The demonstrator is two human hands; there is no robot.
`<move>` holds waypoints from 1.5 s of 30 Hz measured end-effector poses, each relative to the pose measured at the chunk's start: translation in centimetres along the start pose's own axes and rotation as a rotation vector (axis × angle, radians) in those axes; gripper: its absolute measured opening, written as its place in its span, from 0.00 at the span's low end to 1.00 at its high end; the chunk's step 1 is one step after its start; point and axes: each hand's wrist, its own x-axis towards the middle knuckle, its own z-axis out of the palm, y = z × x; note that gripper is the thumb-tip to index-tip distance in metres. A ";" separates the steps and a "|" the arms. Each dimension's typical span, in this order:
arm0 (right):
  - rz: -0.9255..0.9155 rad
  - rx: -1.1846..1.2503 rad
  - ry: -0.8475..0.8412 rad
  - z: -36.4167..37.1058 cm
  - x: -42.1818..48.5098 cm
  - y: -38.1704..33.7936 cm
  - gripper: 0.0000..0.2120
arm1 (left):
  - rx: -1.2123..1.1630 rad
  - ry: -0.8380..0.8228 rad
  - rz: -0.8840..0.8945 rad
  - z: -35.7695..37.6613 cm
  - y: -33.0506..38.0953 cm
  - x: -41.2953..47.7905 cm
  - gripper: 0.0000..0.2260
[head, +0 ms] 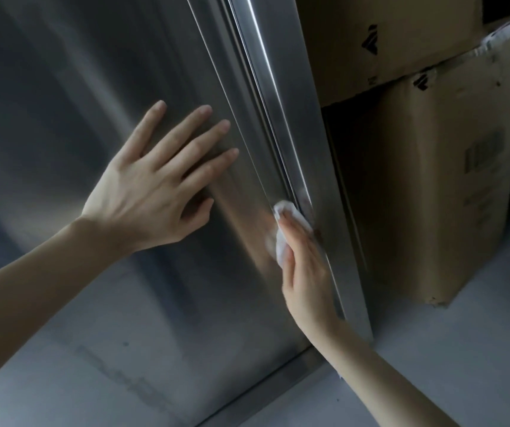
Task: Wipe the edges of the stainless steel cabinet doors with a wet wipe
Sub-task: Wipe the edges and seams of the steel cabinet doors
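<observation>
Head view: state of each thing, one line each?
Cabinet door: closed.
Door edge: being wiped.
Wet wipe: bunched, pressed on the edge.
Left hand: open, flat on the door.
Right hand: holding the wipe.
Cardboard boxes: stacked, taped shut.

Both forearms bare; left hand (152, 192) and right hand (306, 272) ungloved.

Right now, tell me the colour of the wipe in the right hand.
White. The wipe is bunched under the right hand, seen in the head view.
</observation>
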 end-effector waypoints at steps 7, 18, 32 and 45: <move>-0.141 0.009 0.043 -1.8 -1.2 0.5 0.09 | -0.010 0.018 -0.018 0.0 0.1 0.0 0.22; 0.004 -0.193 0.075 0.6 -4.0 -0.1 0.14 | -0.006 0.054 -0.008 0.1 0.1 0.0 0.21; -0.002 -0.089 0.363 2.5 0.9 -1.5 0.08 | -0.008 0.057 -0.014 0.1 0.1 0.1 0.22; 0.127 -0.065 0.350 2.9 -0.2 -0.9 0.11 | -0.004 0.010 -0.019 -0.2 0.2 0.1 0.23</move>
